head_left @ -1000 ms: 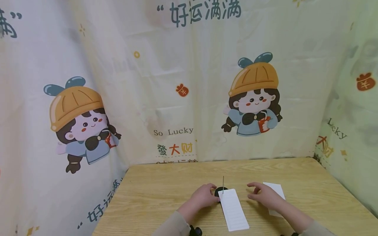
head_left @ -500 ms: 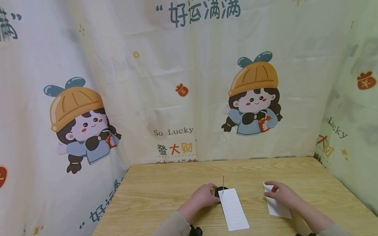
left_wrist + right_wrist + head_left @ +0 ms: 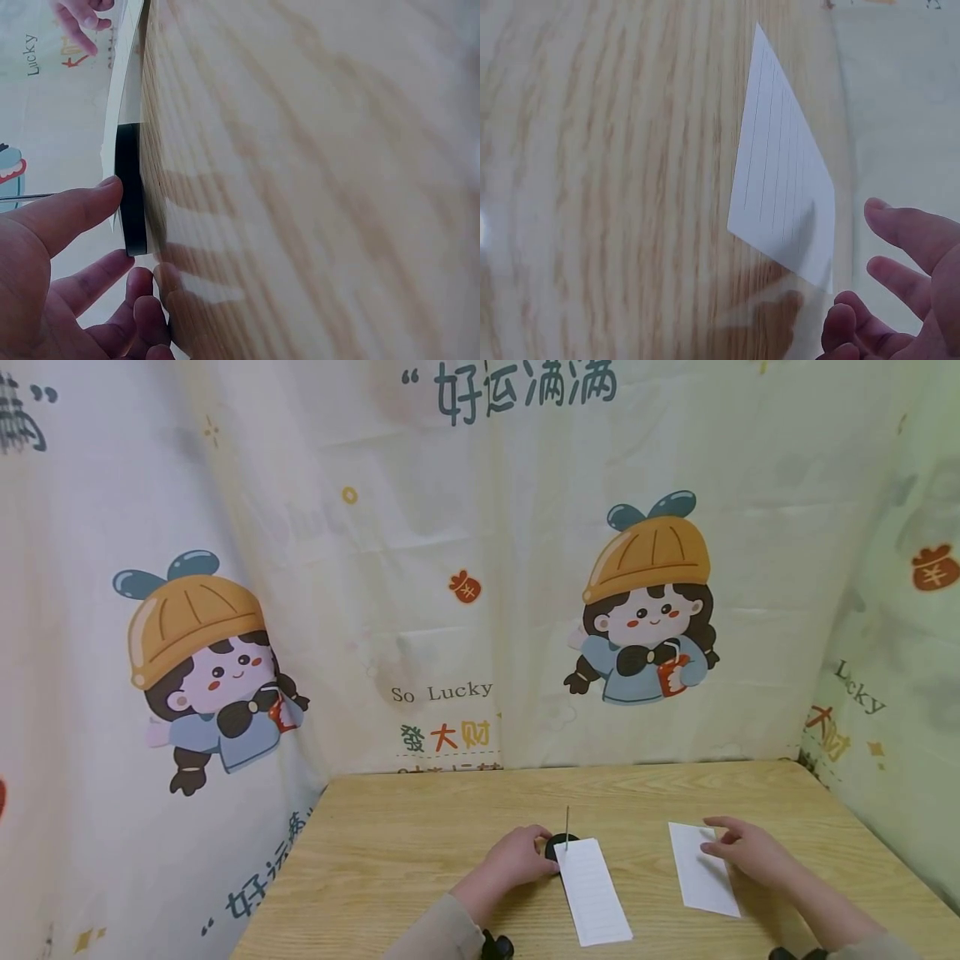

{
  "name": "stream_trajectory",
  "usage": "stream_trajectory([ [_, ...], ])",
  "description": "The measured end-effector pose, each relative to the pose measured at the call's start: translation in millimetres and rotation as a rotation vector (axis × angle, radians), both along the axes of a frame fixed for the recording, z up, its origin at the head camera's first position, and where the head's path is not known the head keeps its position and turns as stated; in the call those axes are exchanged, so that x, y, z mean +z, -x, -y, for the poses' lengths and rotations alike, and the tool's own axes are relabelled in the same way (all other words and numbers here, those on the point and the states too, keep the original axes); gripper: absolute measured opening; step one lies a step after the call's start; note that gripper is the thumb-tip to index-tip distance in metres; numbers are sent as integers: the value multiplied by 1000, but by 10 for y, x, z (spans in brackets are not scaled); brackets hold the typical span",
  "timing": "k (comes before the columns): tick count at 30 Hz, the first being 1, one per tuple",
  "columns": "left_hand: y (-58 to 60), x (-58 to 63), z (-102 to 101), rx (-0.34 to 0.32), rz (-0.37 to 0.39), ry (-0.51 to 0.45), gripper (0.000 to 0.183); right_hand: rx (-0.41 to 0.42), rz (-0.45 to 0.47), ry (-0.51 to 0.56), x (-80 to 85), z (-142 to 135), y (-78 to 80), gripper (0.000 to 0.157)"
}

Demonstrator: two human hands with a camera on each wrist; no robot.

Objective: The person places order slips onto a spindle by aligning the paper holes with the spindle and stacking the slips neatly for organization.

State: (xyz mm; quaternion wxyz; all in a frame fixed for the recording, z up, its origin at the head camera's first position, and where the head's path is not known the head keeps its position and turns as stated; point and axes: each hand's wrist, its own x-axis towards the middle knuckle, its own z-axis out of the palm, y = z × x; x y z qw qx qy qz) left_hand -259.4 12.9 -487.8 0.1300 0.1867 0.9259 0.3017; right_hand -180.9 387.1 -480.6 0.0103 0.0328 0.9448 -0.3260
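In the head view my left hand (image 3: 516, 858) grips the round black base (image 3: 552, 845) of a bill spike whose thin metal rod (image 3: 567, 823) stands upright. A white lined slip (image 3: 597, 895) is speared on the rod and slants toward me over the base. The left wrist view shows the thumb on the base's (image 3: 130, 195) upper edge and a fingertip at its side. My right hand (image 3: 750, 850), fingers relaxed and holding nothing, hovers by the right edge of a second lined slip (image 3: 701, 877). That slip (image 3: 780, 161) lies on the table in the right wrist view.
The wooden table (image 3: 420, 827) reaches back to a printed fabric curtain (image 3: 420, 610), which also hangs along both sides. Black wrist gear (image 3: 497, 946) sits at the left sleeve's cuff.
My right hand has moved right, from beside the spike across the loose slip to its right edge, uncovering most of it. The left hand and spike stay put.
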Motion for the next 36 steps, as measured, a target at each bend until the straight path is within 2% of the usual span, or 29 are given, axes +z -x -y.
stream_trajectory([
  [10, 3, 7, -13, 7, 12, 5, 47, 15, 52, -7, -34, -77, 54, 66],
  [22, -7, 31, -27, 10, 24, 2, 46, -8, 98, -9, -52, -61, 94, 64],
  [36, -23, 21, -22, 6, 12, -1, 45, -19, 57, -8, -90, -69, 113, 53],
])
